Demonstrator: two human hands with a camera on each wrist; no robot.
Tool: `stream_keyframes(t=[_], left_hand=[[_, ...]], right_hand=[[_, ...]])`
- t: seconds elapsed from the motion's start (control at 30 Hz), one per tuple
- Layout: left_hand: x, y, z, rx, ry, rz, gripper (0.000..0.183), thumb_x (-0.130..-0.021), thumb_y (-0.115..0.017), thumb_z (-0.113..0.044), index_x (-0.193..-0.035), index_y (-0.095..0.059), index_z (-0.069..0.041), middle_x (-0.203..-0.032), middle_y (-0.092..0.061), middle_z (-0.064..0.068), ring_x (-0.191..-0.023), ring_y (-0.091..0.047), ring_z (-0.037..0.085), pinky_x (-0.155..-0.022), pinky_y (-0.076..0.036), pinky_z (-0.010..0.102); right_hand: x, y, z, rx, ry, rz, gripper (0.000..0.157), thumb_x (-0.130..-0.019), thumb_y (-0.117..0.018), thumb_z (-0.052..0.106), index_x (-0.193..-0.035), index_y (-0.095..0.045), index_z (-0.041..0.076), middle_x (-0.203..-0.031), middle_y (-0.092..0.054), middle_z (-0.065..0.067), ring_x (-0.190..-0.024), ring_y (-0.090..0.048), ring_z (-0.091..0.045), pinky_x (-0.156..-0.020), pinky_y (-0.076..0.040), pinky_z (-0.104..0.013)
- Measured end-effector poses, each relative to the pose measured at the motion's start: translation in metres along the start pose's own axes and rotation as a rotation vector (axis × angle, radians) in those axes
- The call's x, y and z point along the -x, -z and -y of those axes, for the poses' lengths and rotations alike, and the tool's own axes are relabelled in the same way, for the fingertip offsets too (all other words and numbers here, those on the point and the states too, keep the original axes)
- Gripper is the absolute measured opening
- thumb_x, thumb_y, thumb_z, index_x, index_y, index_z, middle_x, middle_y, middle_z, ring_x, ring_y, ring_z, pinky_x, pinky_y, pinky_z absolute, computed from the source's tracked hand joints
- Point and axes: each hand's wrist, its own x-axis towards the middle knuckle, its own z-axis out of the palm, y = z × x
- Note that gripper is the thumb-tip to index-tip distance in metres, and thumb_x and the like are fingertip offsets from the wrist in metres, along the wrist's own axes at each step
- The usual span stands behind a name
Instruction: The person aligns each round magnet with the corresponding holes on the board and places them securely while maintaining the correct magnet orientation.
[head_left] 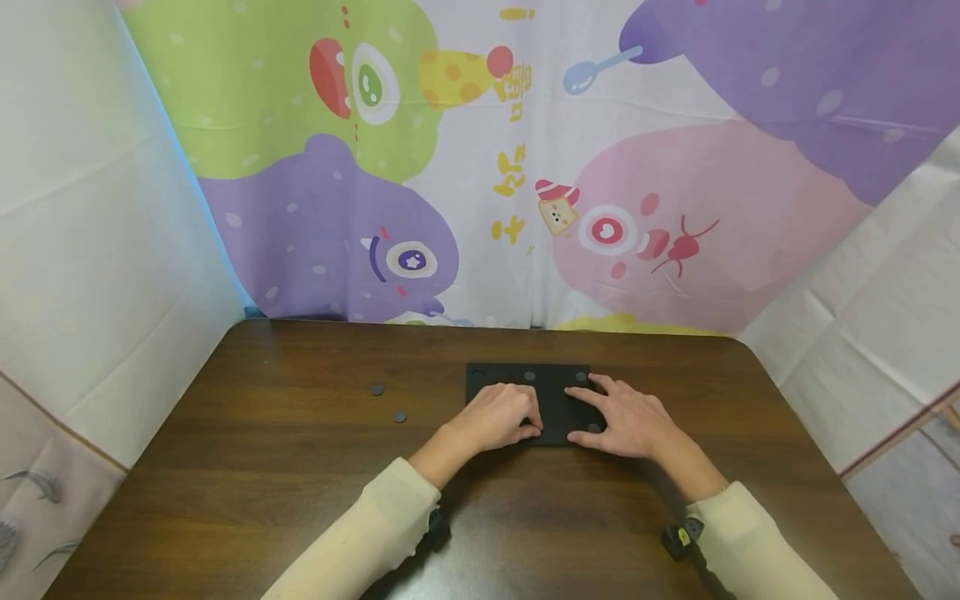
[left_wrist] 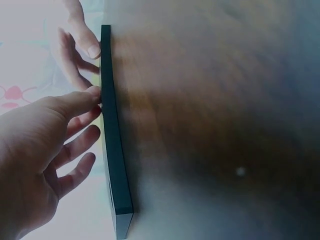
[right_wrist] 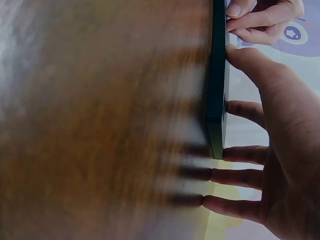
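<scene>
A flat black board [head_left: 553,408] lies on the table, with small round grey discs [head_left: 529,377] set in its face and a bare round recess [head_left: 477,373] at its far left corner. Above the board's near edge, my left hand [head_left: 501,417] has its thumb and forefinger tips close together, right at the surface. I cannot tell if a disc is between them. My right hand [head_left: 630,419] spreads over the board's right end, its thumb near the front edge. In the right wrist view, its outer fingers [right_wrist: 237,177] reach past the board's end toward the table.
Two loose grey discs, one farther back [head_left: 377,389] and one nearer [head_left: 400,417], lie on the brown wooden table [head_left: 300,483] left of the board. A cartoon-printed curtain [head_left: 480,208] hangs behind the table's far edge, with pale cloth [head_left: 67,208] at the sides.
</scene>
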Motion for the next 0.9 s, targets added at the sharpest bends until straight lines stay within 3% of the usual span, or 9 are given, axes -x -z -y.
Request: stream_keyframes(t=[0.5,0.9], left_hand=[[-0.0002,0.002,0.0007,-0.027,0.01,0.031,0.012,-0.105,-0.083,-0.031,-0.111,-0.092,-0.025,-0.115,-0.084,-0.007,-0.101,-0.081,0.012,-0.093,-0.067,0.032],[0.0009,0.0085,0.002,-0.028,0.017,0.017,0.012,-0.105,-0.083,-0.033,-0.109,-0.092,-0.025,-0.11,-0.083,-0.006,-0.095,-0.08,0.013,-0.085,-0.066,0.03]], right_hand=[[0.0006,-0.0003,-0.0003,-0.019,0.0,0.007,0.081,-0.099,-0.068,0.077,-0.168,-0.055,0.034,-0.177,-0.046,-0.022,-0.153,-0.058,-0.049,-0.076,-0.064,-0.056],[-0.0007,0.0023,0.0005,-0.015,-0.003,0.018,0.083,-0.098,-0.068,0.078,-0.167,-0.055,0.034,-0.176,-0.048,-0.021,-0.153,-0.058,-0.049,-0.085,-0.064,-0.065]])
